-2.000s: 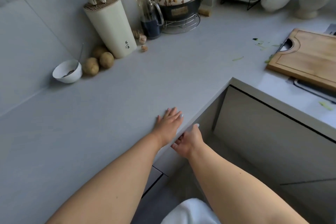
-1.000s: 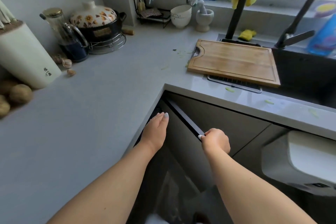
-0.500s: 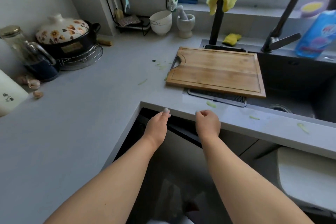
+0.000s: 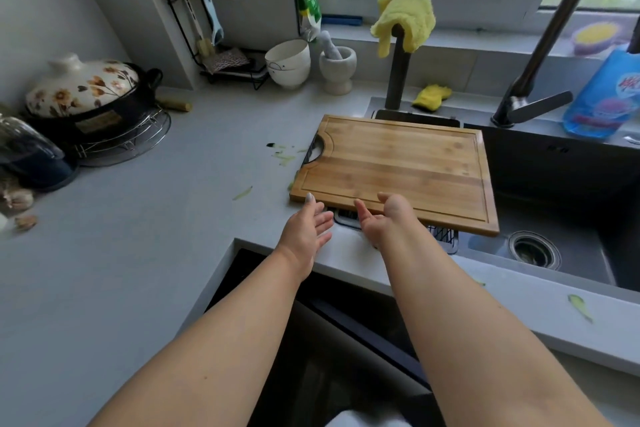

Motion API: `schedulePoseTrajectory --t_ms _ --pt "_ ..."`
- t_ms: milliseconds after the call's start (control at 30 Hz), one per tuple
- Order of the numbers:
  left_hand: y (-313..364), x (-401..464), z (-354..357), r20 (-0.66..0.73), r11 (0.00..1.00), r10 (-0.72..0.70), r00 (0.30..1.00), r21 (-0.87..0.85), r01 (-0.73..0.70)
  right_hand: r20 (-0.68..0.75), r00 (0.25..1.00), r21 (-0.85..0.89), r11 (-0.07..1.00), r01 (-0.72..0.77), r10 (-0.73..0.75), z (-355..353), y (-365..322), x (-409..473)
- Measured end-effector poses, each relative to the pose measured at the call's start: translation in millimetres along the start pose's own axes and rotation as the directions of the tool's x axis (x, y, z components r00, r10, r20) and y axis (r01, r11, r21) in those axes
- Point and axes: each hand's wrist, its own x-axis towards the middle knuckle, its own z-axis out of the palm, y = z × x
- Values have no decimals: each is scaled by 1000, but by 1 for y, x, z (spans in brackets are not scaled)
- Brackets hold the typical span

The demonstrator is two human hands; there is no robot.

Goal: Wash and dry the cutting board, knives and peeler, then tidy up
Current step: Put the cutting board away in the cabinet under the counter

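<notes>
Fingers of both bare hands are straight and loosely spread, holding nothing. Left hand (image 4: 306,230) and right hand (image 4: 382,218) reach forward side by side, palms turned toward each other, at the near edge of the rectangular bamboo cutting board (image 4: 394,163); whether they touch it is unclear. That board lies flat, partly on the pale grey countertop (image 4: 145,218) and partly over a black wire rack (image 4: 441,236) at the left end of the dark sink (image 4: 554,218). Green vegetable scraps (image 4: 284,158) lie just left of the board. Behind it, a yellow cloth (image 4: 405,19) hangs on a dark post.
</notes>
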Motion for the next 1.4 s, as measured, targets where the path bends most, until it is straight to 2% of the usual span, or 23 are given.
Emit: schedulePoseTrajectory --t_ms 100,233,433,567,600,700,733,900,1100,1333,1400 --pt "4 7 2 -14 1000 -17 1000 -15 17 -66 996 49 997 -61 64 5 -2 5" --pt "10 13 2 -59 1000 -13 998 -22 11 -132 990 -32 998 -57 52 4 1 11" --pt "13 16 2 -111 1000 0 994 12 2 -95 983 -157 978 140 -156 9 -2 10" --pt "15 14 0 -136 1000 1 991 -4 -2 -117 931 -239 919 313 -347 11 -4 13" --pt "16 13 -1 -139 1000 3 990 -5 -4 -100 924 -213 915 343 -370 10 -5 13" --pt "17 11 -5 -156 1000 13 988 -6 -14 26 927 52 926 373 -375 7 -14 7" --pt "17 10 -6 -164 1000 18 986 -6 -19 49 920 89 919 383 -388 5 -17 4" --pt "21 5 -17 -238 999 49 970 -7 -52 99 896 -6 900 436 -433 -27 -25 -5" --pt "21 -7 -40 -345 992 121 931 67 -104 287 826 -99 842 530 -485 -66 -28 -33" --pt "10 -48 -83 -435 980 170 884 166 -107 470 780 -263 778 571 -413 -106 -22 -61" --pt "3 -62 -96 -460 975 161 873 211 -68 516 767 -299 759 579 -382 -114 -17 -66"
